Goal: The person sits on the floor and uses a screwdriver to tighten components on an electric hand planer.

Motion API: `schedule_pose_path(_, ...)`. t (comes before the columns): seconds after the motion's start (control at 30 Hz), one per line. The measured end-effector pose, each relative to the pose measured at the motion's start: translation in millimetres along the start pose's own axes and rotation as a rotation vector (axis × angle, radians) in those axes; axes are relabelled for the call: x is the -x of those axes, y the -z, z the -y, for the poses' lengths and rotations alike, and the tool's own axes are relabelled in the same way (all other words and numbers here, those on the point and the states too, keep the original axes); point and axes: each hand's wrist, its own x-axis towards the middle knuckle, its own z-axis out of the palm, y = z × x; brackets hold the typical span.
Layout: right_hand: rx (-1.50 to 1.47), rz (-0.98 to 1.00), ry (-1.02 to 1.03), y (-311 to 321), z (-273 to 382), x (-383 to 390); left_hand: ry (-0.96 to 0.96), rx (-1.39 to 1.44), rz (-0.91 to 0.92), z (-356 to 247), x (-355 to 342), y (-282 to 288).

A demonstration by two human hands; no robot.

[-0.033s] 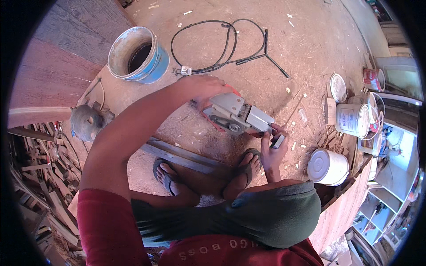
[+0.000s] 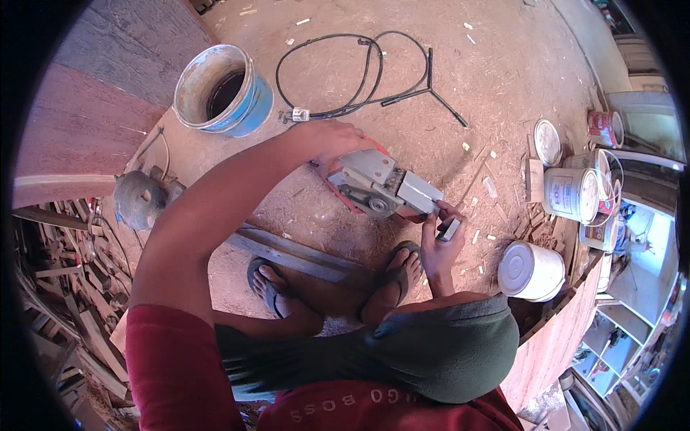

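An electric hand planer [image 2: 368,171], grey metal with red parts, is held on its side over the floor in front of my feet. Its drive belt and pulley face up. My left hand [image 2: 329,141] is closed round the planer's far left end. At the opposite end, the thumb and fingers of my right hand [image 2: 441,248] pinch close against the planer's flat metal plate [image 2: 418,192]. A small rectangular grey piece with a dark side [image 2: 450,230] is tucked in that same hand. I cannot make out its kind.
A blue bucket [image 2: 253,108] with dark liquid stands far left. Beyond the planer lies a looped black cord [image 2: 279,72] with a white plug [image 2: 300,114]. Wooden strips [image 2: 287,253] lie by my feet. White lidded buckets [image 2: 532,271] stand right; wood scraps [image 2: 79,287] pile up left.
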Motion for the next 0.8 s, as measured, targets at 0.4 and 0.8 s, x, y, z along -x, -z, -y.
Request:
schedule_pose_path(0.4, 0.082, 0.163, 0.032, 9, 10, -6, 0.292, -0.159, -0.188, 11, -12, -23)
schedule_pose_path(0.8, -0.129, -0.060, 0.071, 67, 4, -56, 1.203, 1.415, -1.701, -102, -45, -214)
